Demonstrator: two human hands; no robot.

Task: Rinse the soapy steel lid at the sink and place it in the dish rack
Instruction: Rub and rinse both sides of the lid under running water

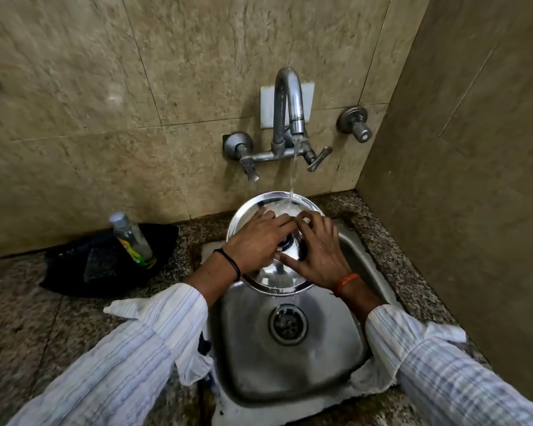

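The round steel lid point(274, 276) is held over the steel sink point(290, 373), its far rim under the running stream from the tap point(290, 96). Water and white foam spread on its far part. My left hand point(259, 238) lies flat across the lid's left and middle, fingers reaching toward the centre knob, which is mostly hidden. My right hand point(317, 250) rests on the lid's right side, thumb pressed near the middle, fingers spread over the top. Both hands touch the lid; the dish rack is not in view.
A clear soap bottle point(133, 241) stands on a dark cloth point(99, 265) on the granite counter left of the sink. Tap valves point(354, 123) stick out of the tiled wall. A side wall closes in on the right. The sink drain point(287, 324) lies below the lid.
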